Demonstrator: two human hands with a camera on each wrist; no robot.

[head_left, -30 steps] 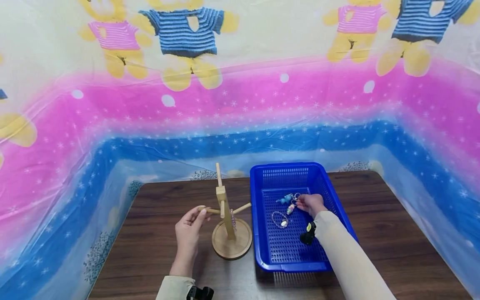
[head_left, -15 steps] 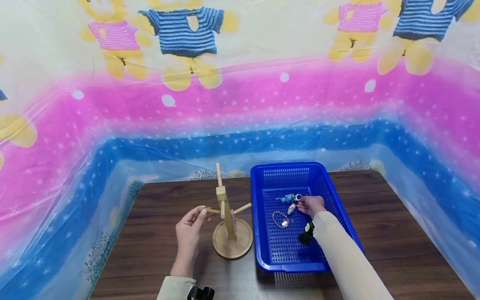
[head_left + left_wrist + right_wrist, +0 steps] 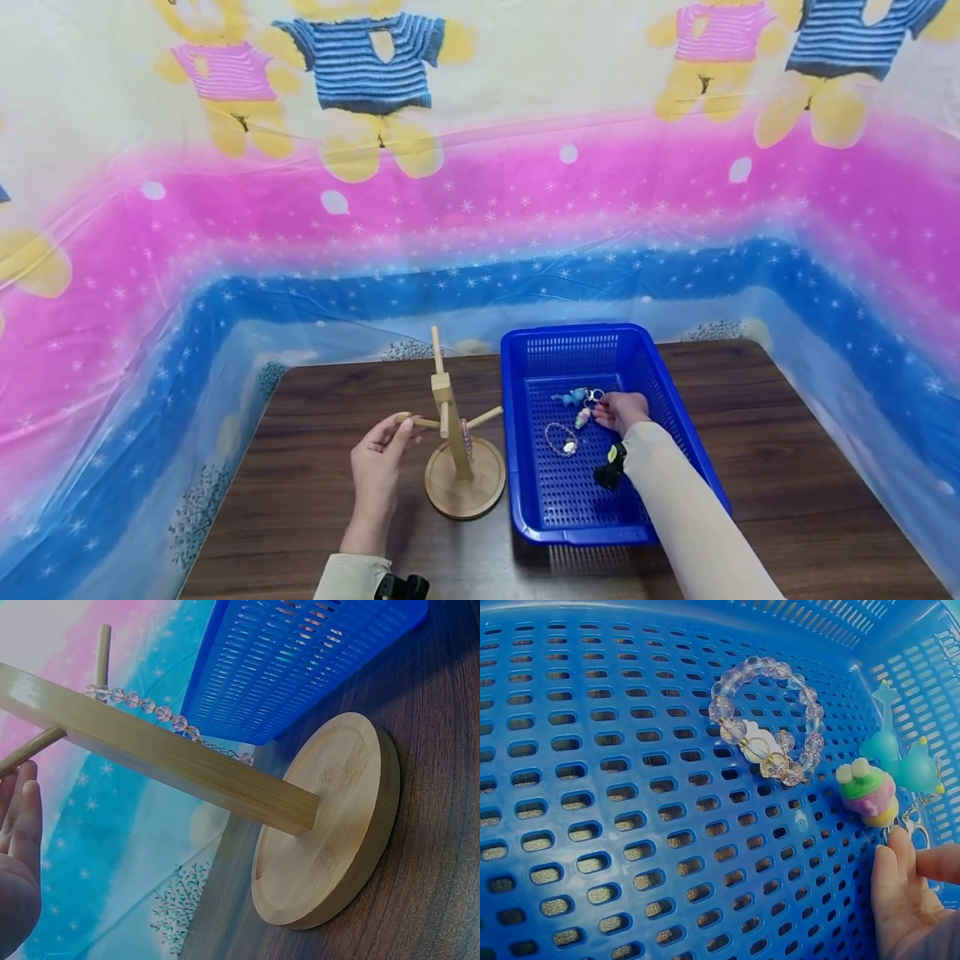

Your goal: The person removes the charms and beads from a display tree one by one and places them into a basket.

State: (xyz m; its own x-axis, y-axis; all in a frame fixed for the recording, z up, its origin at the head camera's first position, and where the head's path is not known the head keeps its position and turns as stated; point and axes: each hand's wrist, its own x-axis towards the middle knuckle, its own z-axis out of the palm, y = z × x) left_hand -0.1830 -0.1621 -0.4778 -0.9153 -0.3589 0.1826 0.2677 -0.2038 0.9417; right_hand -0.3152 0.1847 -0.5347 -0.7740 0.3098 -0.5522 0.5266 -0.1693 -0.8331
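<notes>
My left hand (image 3: 378, 454) pinches the end of one peg of a wooden stand (image 3: 459, 450) with thumb and fingertips. A pink clear-bead bracelet (image 3: 163, 713) hangs by the stand's post, on another peg. Inside the blue basket, my right hand (image 3: 626, 412) pinches at the metal ring of a keychain with a pink, green and yellow charm (image 3: 868, 793). Next to it lies a translucent blue animal-shaped charm (image 3: 915, 769), partly behind the fingers' ring end. A second clear-bead bracelet (image 3: 721, 709) with a white charm lies on the basket floor, apart from the hand.
The blue perforated basket (image 3: 581, 533) stands right of the stand's round base (image 3: 480, 500), close beside it. Both are on a dark wood table (image 3: 300, 500). A printed cloth (image 3: 487, 192) with bears surrounds the table's back and sides.
My right wrist has shifted slightly to the left and turned a little, fingers staying at the keychain ring. My left hand and the stand hold their place.
</notes>
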